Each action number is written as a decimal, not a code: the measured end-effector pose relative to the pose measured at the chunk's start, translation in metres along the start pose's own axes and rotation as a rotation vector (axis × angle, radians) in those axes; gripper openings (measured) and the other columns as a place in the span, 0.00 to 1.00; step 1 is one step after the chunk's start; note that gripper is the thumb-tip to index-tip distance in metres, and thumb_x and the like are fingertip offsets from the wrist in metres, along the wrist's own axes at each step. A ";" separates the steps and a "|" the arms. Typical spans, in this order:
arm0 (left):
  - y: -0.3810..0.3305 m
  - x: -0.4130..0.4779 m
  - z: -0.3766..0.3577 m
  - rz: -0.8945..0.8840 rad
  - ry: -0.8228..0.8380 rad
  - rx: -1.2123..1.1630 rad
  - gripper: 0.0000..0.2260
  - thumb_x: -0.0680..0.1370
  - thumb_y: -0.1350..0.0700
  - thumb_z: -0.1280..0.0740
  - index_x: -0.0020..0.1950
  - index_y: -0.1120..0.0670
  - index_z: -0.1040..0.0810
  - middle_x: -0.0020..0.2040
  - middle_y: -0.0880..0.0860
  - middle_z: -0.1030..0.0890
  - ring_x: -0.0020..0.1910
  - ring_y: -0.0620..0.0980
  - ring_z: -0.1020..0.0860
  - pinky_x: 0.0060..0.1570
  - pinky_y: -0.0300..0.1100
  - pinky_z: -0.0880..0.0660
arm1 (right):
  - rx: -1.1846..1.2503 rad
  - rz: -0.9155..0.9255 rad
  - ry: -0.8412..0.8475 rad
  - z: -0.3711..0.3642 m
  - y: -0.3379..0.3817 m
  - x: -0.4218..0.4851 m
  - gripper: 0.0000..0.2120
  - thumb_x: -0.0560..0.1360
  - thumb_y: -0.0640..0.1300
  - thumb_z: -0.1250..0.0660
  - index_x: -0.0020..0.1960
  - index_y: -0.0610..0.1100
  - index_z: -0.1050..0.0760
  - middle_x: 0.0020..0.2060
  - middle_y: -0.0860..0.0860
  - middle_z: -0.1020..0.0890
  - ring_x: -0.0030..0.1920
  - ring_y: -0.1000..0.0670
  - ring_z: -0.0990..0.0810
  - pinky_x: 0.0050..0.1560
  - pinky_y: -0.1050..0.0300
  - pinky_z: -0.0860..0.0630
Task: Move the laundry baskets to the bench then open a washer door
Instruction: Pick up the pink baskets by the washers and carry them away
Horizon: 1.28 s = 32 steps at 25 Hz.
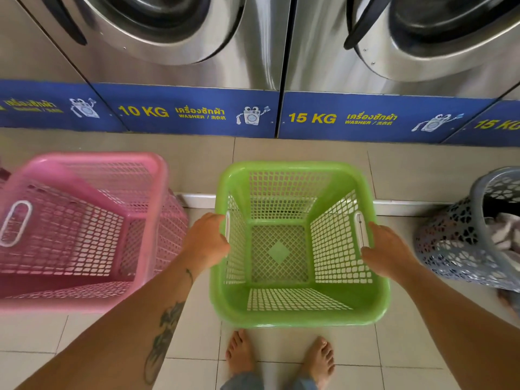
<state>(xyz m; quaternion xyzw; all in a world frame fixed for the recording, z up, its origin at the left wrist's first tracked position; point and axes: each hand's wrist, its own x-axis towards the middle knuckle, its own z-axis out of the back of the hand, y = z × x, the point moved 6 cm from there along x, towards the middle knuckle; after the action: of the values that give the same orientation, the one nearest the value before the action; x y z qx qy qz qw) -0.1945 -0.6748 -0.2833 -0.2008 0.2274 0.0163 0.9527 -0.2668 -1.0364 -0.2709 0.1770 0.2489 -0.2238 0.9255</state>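
Bare feet [278,358], bottom centre, on tiled floor [408,170]. Green basket [298,313]: empty, upright, mid-frame just beyond the toes, its white side handles facing left and right. Left hand [206,243] curled on the left handle, right hand [389,253] closed over the right rim; both equally near, so a straight two-handed lift looks likely. Pink basket [84,220]: left of frame, tilted, blurred. Grey basket [461,243]: right edge, holding cloth. Washers [253,52]: top, doors shut. Bench not visible.

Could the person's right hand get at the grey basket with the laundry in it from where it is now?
Probably not straight away: the right hand grips the green basket by its side handle. The grey basket stands just right of it, with bare floor between them.
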 end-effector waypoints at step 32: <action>0.229 -0.380 0.343 0.192 -0.498 -0.287 0.08 0.76 0.63 0.37 0.42 0.52 0.22 0.42 0.51 0.18 0.40 0.51 0.18 0.38 0.40 0.20 | -0.056 0.729 -0.051 0.072 0.404 -0.370 0.20 0.72 0.40 0.38 0.64 0.43 0.27 0.60 0.45 0.24 0.62 0.42 0.25 0.62 0.50 0.30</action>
<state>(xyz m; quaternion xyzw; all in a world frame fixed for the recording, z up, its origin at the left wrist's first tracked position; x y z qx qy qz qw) -0.4163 -0.3082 0.0777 -0.3006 0.0003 0.1871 0.9352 -0.3233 -0.6088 0.0748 0.2231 0.1524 0.1233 0.9549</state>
